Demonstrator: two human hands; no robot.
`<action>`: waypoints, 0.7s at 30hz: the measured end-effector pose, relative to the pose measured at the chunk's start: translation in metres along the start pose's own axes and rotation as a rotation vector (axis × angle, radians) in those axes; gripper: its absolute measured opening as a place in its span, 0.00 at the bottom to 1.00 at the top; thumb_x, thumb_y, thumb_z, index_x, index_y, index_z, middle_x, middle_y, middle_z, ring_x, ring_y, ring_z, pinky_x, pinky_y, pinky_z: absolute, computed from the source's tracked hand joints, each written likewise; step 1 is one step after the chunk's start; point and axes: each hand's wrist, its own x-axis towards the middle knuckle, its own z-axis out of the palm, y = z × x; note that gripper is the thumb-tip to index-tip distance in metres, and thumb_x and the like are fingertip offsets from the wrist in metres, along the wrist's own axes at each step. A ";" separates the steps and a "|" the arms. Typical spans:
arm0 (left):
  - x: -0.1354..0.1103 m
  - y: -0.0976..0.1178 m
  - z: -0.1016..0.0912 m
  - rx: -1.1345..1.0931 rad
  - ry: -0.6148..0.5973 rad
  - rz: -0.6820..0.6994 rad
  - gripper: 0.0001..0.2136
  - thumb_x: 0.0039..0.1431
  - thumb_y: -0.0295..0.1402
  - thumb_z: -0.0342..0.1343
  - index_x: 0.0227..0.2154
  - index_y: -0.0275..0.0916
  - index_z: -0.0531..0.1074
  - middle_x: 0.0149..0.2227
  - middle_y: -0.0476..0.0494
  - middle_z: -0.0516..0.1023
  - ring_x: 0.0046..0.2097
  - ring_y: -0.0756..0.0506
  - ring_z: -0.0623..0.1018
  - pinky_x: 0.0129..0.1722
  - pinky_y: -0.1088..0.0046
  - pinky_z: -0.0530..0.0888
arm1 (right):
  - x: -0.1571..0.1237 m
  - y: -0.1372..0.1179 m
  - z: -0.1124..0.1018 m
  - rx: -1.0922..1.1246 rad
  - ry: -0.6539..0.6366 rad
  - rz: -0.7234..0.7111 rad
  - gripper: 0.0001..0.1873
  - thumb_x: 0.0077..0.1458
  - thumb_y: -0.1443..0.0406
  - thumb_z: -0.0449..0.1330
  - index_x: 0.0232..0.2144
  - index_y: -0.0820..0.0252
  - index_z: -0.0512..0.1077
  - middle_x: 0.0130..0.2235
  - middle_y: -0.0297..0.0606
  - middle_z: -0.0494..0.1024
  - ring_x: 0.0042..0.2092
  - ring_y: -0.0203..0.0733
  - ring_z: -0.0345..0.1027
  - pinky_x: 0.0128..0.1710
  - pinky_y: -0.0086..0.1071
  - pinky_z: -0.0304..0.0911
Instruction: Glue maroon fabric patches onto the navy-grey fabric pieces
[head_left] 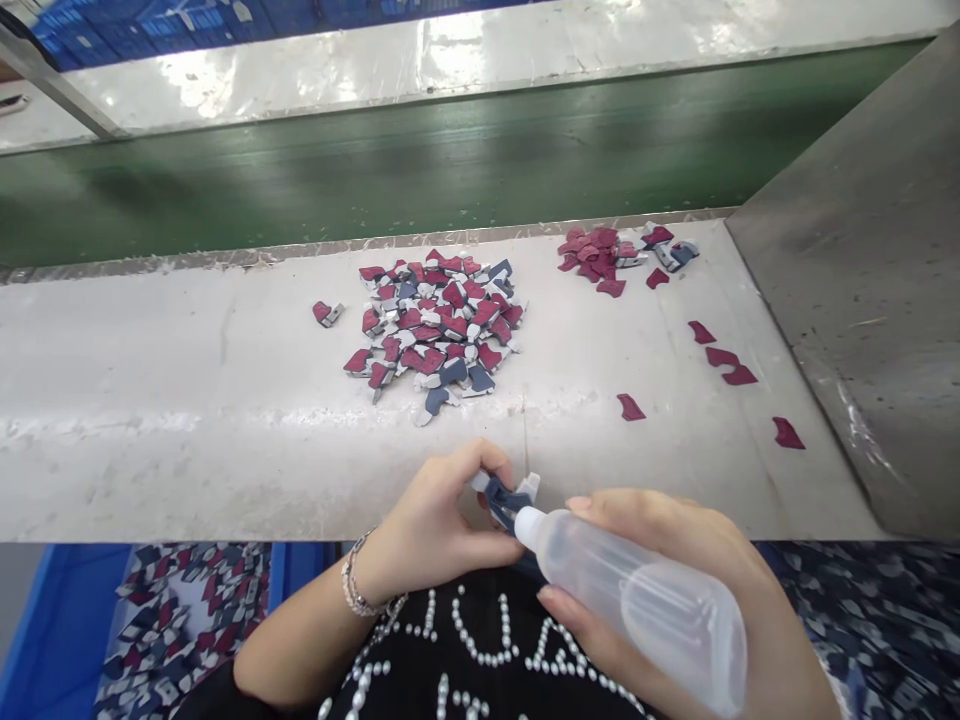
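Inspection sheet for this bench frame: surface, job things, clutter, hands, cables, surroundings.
Surface: white bench, scuffed and stained.
Job's things: blue-grey piece pinched in left hand; squeeze bottle in right hand, nozzle at the piece.
Clutter: mixed pile, red pile, loose red pieces lying apart.
Grippers: both hands closed on their things.
Cables: nothing seen.
Surroundings: green belt behind, metal panel right, blue bin of pieces below left.

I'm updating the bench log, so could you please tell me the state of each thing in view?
Left hand, shut on a small blue piece.
Right hand, gripping the squeeze bottle, nozzle at the piece.
Mixed pile, heaped on the bench.
Loose red pieces, scattered flat.
Blue bin, partly filled with pieces.
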 end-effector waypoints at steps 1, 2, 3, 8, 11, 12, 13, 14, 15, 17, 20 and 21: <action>0.000 0.000 0.000 0.008 0.001 0.005 0.22 0.41 0.16 0.65 0.36 0.42 0.65 0.31 0.57 0.73 0.30 0.56 0.71 0.32 0.83 0.69 | -0.001 0.000 -0.001 -0.001 -0.014 0.000 0.10 0.55 0.61 0.62 0.32 0.48 0.61 0.26 0.24 0.75 0.27 0.38 0.74 0.26 0.30 0.70; 0.000 0.001 -0.001 0.015 -0.001 0.011 0.22 0.40 0.15 0.64 0.36 0.42 0.65 0.32 0.57 0.73 0.31 0.56 0.71 0.33 0.83 0.70 | -0.002 0.000 -0.002 -0.007 -0.026 0.000 0.10 0.55 0.61 0.62 0.32 0.48 0.61 0.26 0.25 0.75 0.27 0.39 0.74 0.25 0.30 0.70; 0.000 0.001 -0.001 0.021 -0.005 0.015 0.22 0.40 0.15 0.64 0.36 0.42 0.65 0.32 0.57 0.73 0.32 0.56 0.72 0.34 0.83 0.70 | -0.003 0.000 -0.002 -0.019 -0.033 0.004 0.10 0.55 0.61 0.62 0.31 0.48 0.61 0.26 0.25 0.75 0.27 0.39 0.74 0.25 0.31 0.70; -0.001 0.002 -0.001 0.056 -0.031 0.016 0.23 0.40 0.15 0.64 0.36 0.42 0.65 0.32 0.57 0.73 0.32 0.55 0.71 0.34 0.83 0.69 | -0.004 -0.002 -0.005 -0.051 -0.027 -0.005 0.09 0.55 0.59 0.61 0.31 0.47 0.61 0.27 0.25 0.76 0.27 0.40 0.74 0.26 0.32 0.70; -0.001 0.003 -0.001 0.095 -0.043 0.020 0.23 0.39 0.15 0.65 0.35 0.42 0.65 0.31 0.57 0.72 0.31 0.56 0.70 0.33 0.83 0.68 | -0.004 -0.003 -0.006 -0.060 -0.007 0.011 0.08 0.56 0.59 0.61 0.33 0.46 0.63 0.28 0.25 0.77 0.27 0.40 0.74 0.27 0.31 0.71; -0.001 0.003 -0.002 0.105 -0.044 0.023 0.23 0.38 0.15 0.65 0.35 0.42 0.65 0.31 0.57 0.72 0.31 0.56 0.70 0.33 0.83 0.68 | -0.004 -0.003 -0.006 -0.062 -0.006 0.019 0.08 0.56 0.58 0.61 0.34 0.46 0.63 0.28 0.25 0.77 0.28 0.40 0.74 0.27 0.31 0.71; -0.001 0.004 -0.002 0.109 -0.044 0.028 0.23 0.39 0.15 0.65 0.35 0.42 0.65 0.31 0.57 0.72 0.31 0.56 0.70 0.33 0.83 0.68 | -0.004 -0.003 -0.006 -0.061 -0.008 0.020 0.08 0.56 0.58 0.61 0.33 0.46 0.63 0.28 0.25 0.77 0.27 0.39 0.74 0.27 0.31 0.71; -0.001 0.005 -0.002 0.109 -0.042 0.032 0.22 0.39 0.15 0.65 0.35 0.42 0.65 0.31 0.57 0.73 0.31 0.56 0.71 0.33 0.83 0.68 | -0.005 -0.003 -0.007 -0.058 -0.015 0.017 0.08 0.56 0.59 0.60 0.33 0.46 0.63 0.27 0.25 0.76 0.27 0.39 0.74 0.27 0.31 0.70; 0.000 0.005 -0.002 0.106 -0.040 0.033 0.22 0.40 0.16 0.65 0.35 0.42 0.65 0.31 0.57 0.73 0.31 0.55 0.71 0.33 0.83 0.69 | -0.006 -0.002 -0.008 -0.054 -0.027 0.007 0.08 0.56 0.59 0.61 0.32 0.47 0.62 0.27 0.24 0.76 0.27 0.39 0.74 0.26 0.31 0.70; 0.000 0.006 -0.003 0.101 -0.040 0.032 0.21 0.41 0.16 0.65 0.35 0.41 0.64 0.31 0.57 0.74 0.31 0.55 0.72 0.33 0.83 0.69 | -0.008 -0.002 -0.009 -0.061 -0.043 -0.006 0.09 0.55 0.59 0.61 0.30 0.47 0.62 0.26 0.25 0.76 0.26 0.40 0.73 0.25 0.31 0.69; 0.000 0.006 -0.004 0.109 -0.032 0.025 0.20 0.43 0.19 0.66 0.35 0.41 0.64 0.30 0.56 0.75 0.30 0.55 0.73 0.32 0.82 0.70 | -0.009 -0.001 -0.012 -0.094 -0.077 -0.014 0.09 0.53 0.60 0.62 0.30 0.48 0.63 0.27 0.26 0.77 0.26 0.40 0.73 0.24 0.31 0.69; 0.000 0.006 -0.004 0.118 -0.026 0.023 0.19 0.44 0.20 0.66 0.35 0.41 0.64 0.30 0.56 0.75 0.30 0.54 0.73 0.32 0.81 0.70 | -0.009 0.000 -0.012 -0.098 -0.089 -0.017 0.10 0.52 0.60 0.63 0.29 0.48 0.63 0.27 0.27 0.76 0.25 0.40 0.72 0.23 0.31 0.69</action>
